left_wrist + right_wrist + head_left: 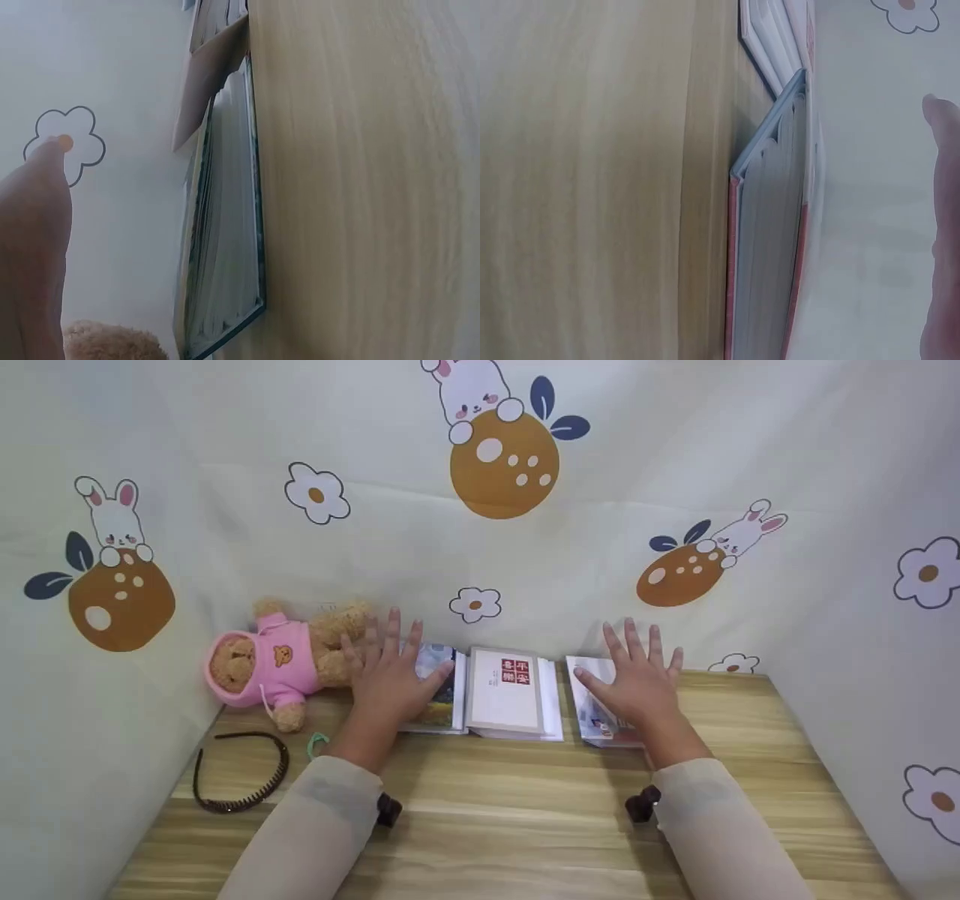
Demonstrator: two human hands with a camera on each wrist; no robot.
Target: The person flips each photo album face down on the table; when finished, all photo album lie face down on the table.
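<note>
Three thick books that look like small photo albums lie in a row at the back of the wooden table. My left hand [390,682], palm down with fingers spread, is over the left album [444,709], its fingertips overlapping the feet of a teddy bear [289,656] in a pink hoodie. Spread the same way, my right hand [641,686] covers much of the right album [589,712]. Between them lies the middle album [499,705], white with red characters. Each wrist view shows a thumb [34,240] apart from the albums' page edges. Neither hand grips anything.
A dark toothed headband [283,772] lies at the table's left side, with a small green item [317,741] between it and my left forearm. Pale printed cloth [390,555] stands behind the albums and along both sides of the table [510,825].
</note>
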